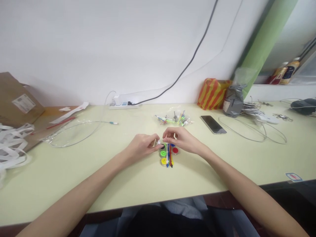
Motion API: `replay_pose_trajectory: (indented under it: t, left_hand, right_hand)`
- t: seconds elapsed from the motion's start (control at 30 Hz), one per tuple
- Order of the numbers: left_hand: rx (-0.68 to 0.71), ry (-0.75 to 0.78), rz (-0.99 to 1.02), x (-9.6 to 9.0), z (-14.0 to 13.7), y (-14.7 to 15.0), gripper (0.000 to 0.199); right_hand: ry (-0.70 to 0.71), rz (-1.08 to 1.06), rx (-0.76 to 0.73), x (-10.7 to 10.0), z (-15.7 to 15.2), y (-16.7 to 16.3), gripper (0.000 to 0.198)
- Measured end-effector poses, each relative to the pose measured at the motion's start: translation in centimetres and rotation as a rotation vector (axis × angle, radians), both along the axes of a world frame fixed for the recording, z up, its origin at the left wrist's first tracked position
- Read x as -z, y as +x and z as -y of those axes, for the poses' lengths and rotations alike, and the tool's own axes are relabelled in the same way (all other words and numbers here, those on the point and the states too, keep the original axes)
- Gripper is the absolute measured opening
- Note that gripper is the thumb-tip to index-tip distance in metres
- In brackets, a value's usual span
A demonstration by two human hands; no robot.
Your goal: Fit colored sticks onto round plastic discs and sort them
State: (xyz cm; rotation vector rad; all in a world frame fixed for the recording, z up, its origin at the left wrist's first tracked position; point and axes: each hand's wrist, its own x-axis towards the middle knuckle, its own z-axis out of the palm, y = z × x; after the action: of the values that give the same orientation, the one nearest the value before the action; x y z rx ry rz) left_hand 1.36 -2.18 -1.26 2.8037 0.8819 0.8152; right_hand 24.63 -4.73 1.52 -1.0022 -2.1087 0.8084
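Note:
My left hand (143, 144) is closed, with thumb and forefinger around a small white piece (158, 143). My right hand (182, 139) faces it just to the right, its fingers curled and the thumb and fingertips brought close together; whatever is in them is too small to make out. Beneath the hands sit small round discs: a black one (162, 146), a green one (163, 153), a yellow one (164, 161) and a red one (175, 150). Between them lie slim arrow-shaped sticks (169, 156) in white, blue, red and yellow. A blue disc is partly covered by my right hand.
Behind the hands lies a clear bag of colourful small parts (174, 118). A phone (213, 124) rests to the right, with a looped cable (265, 133) beyond. A power strip (123, 105) stands by the wall; white strips (13, 144) and a cardboard box (18, 98) are at left.

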Motion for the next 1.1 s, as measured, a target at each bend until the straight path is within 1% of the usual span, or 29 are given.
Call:
replay_pose_trajectory:
  t: [0.2, 0.3, 0.43, 0.53, 0.6, 0.63, 0.67, 0.73, 0.77, 0.83, 0.9, 0.97, 1.1]
  left_hand:
    - [0.056, 0.008, 0.020, -0.2, 0.2, 0.0, 0.040]
    - [0.043, 0.023, 0.036, -0.3, 0.5, 0.1, 0.044]
    - [0.008, 0.087, 0.085, -0.3, 0.8, 0.3, 0.050]
    - [-0.019, 0.140, 0.134, -0.3, 1.0, 0.4, 0.049]
    - [-0.049, 0.152, 0.172, -0.4, 1.1, 0.3, 0.049]
    - [-0.066, 0.147, 0.183, -0.5, 1.1, 0.2, 0.047]
    - [-0.080, 0.135, 0.185, -0.6, 1.2, 0.2, 0.044]
    - [-0.110, 0.114, 0.176, -0.8, 1.3, 0.1, 0.036]
    - [-0.124, 0.106, 0.171, -0.9, 1.3, 0.1, 0.035]
    - [-0.152, 0.102, 0.177, -0.9, 1.4, 0.2, 0.037]
    - [-0.180, 0.111, 0.209, -0.8, 1.4, 0.3, 0.038]
    - [-0.199, 0.132, 0.250, -0.7, 1.3, 0.4, 0.037]
    - [-0.196, 0.175, 0.295, -0.6, 1.1, 0.4, 0.033]
  right_hand:
    - [-0.097, -0.102, -0.047, -0.2, 1.0, -1.3, 0.019]
    - [-0.106, -0.113, -0.073, 0.1, 0.8, -1.3, 0.018]
    - [-0.049, -0.112, -0.102, 0.2, 0.5, -1.0, 0.014]
    - [0.021, -0.079, -0.081, -0.8, 0.4, -0.1, 0.011]
    - [0.041, -0.019, -0.065, -1.8, 0.3, 1.1, 0.011]
    - [0.018, 0.028, -0.071, -2.2, 0.3, 1.8, 0.012]
    - [-0.050, 0.094, -0.120, -2.6, 0.3, 2.6, 0.013]
    - [-0.250, 0.244, -0.283, -2.9, 0.3, 3.9, 0.013]
    - [-0.336, 0.315, -0.340, -2.9, 0.3, 4.4, 0.013]
    - [-0.433, 0.433, -0.373, -2.5, 0.4, 4.7, 0.011]
    - [-0.435, 0.505, -0.329, -2.1, 0.5, 4.5, 0.010]
    - [-0.415, 0.524, -0.303, -1.7, 0.5, 4.0, 0.015]
    - [-0.400, 0.500, -0.329, -1.5, 0.2, 3.4, 0.031]
